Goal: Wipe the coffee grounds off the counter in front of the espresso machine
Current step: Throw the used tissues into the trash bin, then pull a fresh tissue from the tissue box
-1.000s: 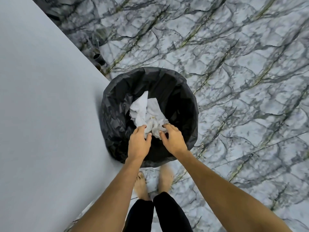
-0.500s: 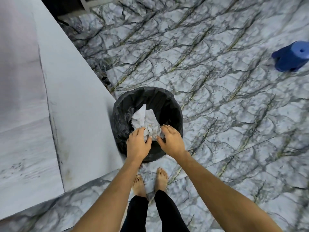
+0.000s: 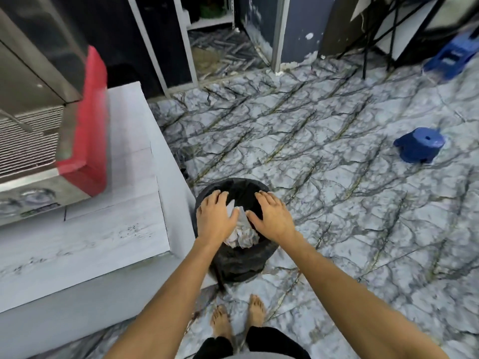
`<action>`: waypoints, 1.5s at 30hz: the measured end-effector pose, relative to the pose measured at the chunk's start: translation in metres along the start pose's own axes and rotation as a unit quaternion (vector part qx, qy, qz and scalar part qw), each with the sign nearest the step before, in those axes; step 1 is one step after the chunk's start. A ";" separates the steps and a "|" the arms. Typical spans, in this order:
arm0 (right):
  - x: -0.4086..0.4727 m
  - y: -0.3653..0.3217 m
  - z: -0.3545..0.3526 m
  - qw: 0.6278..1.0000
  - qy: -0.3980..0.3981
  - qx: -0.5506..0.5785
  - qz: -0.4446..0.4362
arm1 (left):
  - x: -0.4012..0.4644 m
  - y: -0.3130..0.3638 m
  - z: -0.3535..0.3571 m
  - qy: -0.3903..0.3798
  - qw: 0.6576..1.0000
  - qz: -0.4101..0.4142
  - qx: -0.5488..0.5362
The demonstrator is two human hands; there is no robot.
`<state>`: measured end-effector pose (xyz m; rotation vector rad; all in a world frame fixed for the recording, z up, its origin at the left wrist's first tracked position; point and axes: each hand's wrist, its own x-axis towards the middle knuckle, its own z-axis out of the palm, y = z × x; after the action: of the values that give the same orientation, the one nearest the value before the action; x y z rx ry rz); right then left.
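A crumpled white paper towel [image 3: 242, 235] lies inside a round bin lined with a black bag [image 3: 239, 263] on the floor. My left hand [image 3: 213, 220] and my right hand [image 3: 270, 216] hover flat above the bin, fingers spread, palms down, holding nothing. The paper shows in the gap between them. The pale counter [image 3: 85, 239] stands to the left of the bin, with faint dark specks [image 3: 131, 229] on its top. The steel and red espresso machine [image 3: 44, 112] sits on the counter at the far left.
A blue plastic stool [image 3: 418, 147] stands on the marbled floor at the right, another blue stool [image 3: 451, 58] further back. Metal frames and dark panels [image 3: 280, 29] line the far side. My bare feet [image 3: 237, 317] are just behind the bin.
Both hands have let go of the crumpled paper, opened and risen above the bin. The view has lifted, bringing the counter top, the espresso machine and the far wall into sight.
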<state>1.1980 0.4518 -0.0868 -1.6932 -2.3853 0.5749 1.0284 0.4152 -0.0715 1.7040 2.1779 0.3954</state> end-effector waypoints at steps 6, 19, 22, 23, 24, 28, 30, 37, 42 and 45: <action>0.014 -0.033 -0.034 0.999 0.011 -0.022 -0.047 | 0.001 -0.003 -0.050 0.056 0.998 -0.004 0.025; 0.018 -0.170 -0.030 0.970 0.006 -0.028 -0.243 | -0.082 -0.101 -0.122 0.178 0.975 -0.131 0.009; 0.019 -0.171 -0.030 0.969 0.014 -0.030 -0.246 | -0.082 -0.103 -0.124 0.175 0.976 -0.133 0.006; 0.018 -0.172 -0.030 0.969 0.018 -0.029 -0.247 | -0.084 -0.105 -0.125 0.177 0.975 -0.134 0.001; 0.017 -0.174 -0.029 0.968 0.020 -0.028 -0.248 | -0.086 -0.106 -0.125 0.178 0.974 -0.137 -0.006; 0.006 -0.208 -0.017 0.960 0.010 -0.024 -0.280 | -0.112 -0.133 -0.137 0.202 0.965 -0.170 -0.013; -0.002 -0.229 -0.008 0.955 0.007 -0.024 -0.296 | -0.130 -0.152 -0.144 0.215 0.959 -0.182 -0.011; -0.042 -0.300 0.023 0.944 -0.007 -0.020 -0.330 | -0.197 -0.214 -0.168 0.228 0.948 -0.222 -0.010; -0.070 -0.354 0.045 0.934 -0.011 -0.019 -0.356 | -0.244 -0.257 -0.185 0.236 0.942 -0.238 -0.001; -0.083 -0.384 0.059 0.928 -0.017 -0.025 -0.373 | -0.267 -0.283 -0.197 0.244 0.937 -0.250 0.000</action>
<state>0.8713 0.2515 0.0193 -0.6631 -2.7998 0.4040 0.7543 0.0867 0.0127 1.0520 2.8477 0.7303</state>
